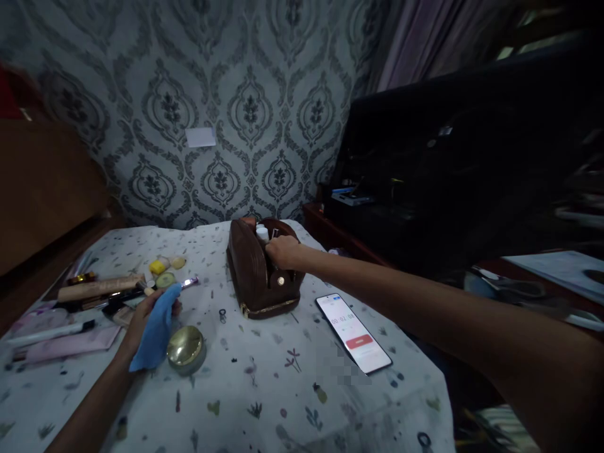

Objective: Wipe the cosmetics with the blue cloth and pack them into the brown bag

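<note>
In the head view, my left hand [140, 318] is closed on a blue cloth [158, 327] that hangs down over its fingers. A slim tube with a shiny end [189, 282] shows just beyond the cloth; whether the hand holds it too, I cannot tell. A round gold-lidded jar [185, 348] stands right beside the cloth. My right hand [283, 251] reaches into the mouth of a brown toiletry bag [252, 270], its fingers curled and their tips hidden inside. Next to these fingers, a white-capped bottle [262, 234] pokes up from the bag.
Several cosmetics, including a pink tube [70, 346] and a beige tube [101, 287], lie at the left. A yellow item [158, 267] lies behind them. A phone [353, 333] showing a timer rests below my right forearm. Patterned cloth [255, 409] covers the table; a dark cabinet [448, 163] stands right.
</note>
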{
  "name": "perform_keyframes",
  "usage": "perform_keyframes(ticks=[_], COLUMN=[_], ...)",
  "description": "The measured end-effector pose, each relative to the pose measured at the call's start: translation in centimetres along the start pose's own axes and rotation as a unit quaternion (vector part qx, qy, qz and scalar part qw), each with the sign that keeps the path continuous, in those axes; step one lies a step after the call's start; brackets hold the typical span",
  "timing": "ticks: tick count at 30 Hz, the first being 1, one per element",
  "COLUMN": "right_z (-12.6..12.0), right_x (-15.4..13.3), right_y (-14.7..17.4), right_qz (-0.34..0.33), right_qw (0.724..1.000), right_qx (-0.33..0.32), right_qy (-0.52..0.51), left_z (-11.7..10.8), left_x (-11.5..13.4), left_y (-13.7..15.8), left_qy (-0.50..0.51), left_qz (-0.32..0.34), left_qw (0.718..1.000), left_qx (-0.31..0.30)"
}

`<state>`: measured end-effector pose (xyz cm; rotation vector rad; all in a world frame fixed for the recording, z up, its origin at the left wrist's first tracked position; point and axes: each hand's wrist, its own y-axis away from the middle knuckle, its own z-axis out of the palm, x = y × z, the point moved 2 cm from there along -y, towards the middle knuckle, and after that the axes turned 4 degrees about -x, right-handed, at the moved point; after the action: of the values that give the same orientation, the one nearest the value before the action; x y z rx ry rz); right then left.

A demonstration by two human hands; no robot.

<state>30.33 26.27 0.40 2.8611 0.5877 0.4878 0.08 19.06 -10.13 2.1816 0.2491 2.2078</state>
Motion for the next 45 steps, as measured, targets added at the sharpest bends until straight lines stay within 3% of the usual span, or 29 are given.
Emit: perform_keyframes(ticks=[13, 24, 31, 38, 42, 45], right_z=[-1.3, -0.5, -0.6, 0.1, -0.8, -2.1], right_x=[-0.1, 0.8, 0.3, 0.5, 0.8, -0.8], right_y=[1.3, 0.3, 1.2, 0.3, 0.5, 2.4], right_qz=[0.003, 0.025, 0.025, 0.008, 0.030, 0.057], right_qw=[0.999, 0.995, 0.998, 0.999, 0.997, 0.979], right_qx=[-0.020, -0.048, -0.011, -0.005, 0.044, 0.166], right_qy=[-0.031, -0.084, -0.064, -0.050, -0.061, -0.104], left_z=[-0.6, 0.0, 0.2, -1.2, -1.9, -1.0], left_x=[0.7, 0.5, 0.7, 0.9, 1.4, 1.4], left_y=[0.2, 0.9, 1.2, 0.5, 2.1, 4.5], left_qy=[-0.075, -0.054, -0.059, -0.083, -0.192, -0.339], left_qz=[0.047, 0.010, 0.004, 0.065, 0.153, 0.211], left_qw=[0.996, 0.998, 0.998, 0.994, 0.969, 0.911], left_qx=[-0.020, -0.024, -0.019, -0.001, -0.028, -0.101])
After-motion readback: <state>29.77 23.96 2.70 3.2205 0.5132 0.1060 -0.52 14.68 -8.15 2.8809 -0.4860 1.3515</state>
